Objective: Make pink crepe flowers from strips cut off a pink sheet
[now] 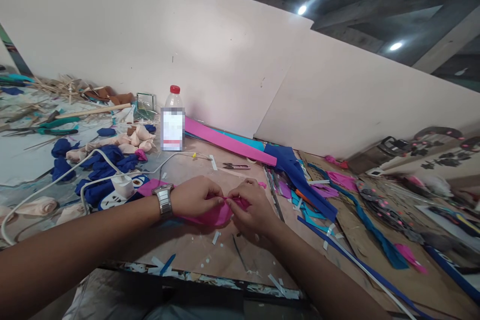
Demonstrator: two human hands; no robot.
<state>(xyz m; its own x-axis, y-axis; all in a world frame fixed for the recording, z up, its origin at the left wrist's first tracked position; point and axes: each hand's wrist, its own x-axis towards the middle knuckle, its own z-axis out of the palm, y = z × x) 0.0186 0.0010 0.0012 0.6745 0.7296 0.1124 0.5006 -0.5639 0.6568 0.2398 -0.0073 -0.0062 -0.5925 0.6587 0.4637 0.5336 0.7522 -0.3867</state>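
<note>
Both hands meet over the front middle of the table, pinching a strip of bright pink fabric (210, 216). My left hand (197, 197), with a metal watch on the wrist, holds it between thumb and fingers from the left. My right hand (253, 207) grips the same piece from the right, the thumbs nearly touching. Part of the fabric is hidden under the fingers. Just beyond the hands lie small thread snips (236, 166). A long pink strip (232, 142) and a dark blue strip (300, 175) stretch across the table behind and to the right.
A red-capped bottle (174, 97) stands near the white wall board. At left are a power strip (112, 201) with a white plug and cable, dark blue and cream fabric bundles (140, 140), and green-handled pliers (56, 125). Fabric scraps and a teal strip (375, 230) lie at right.
</note>
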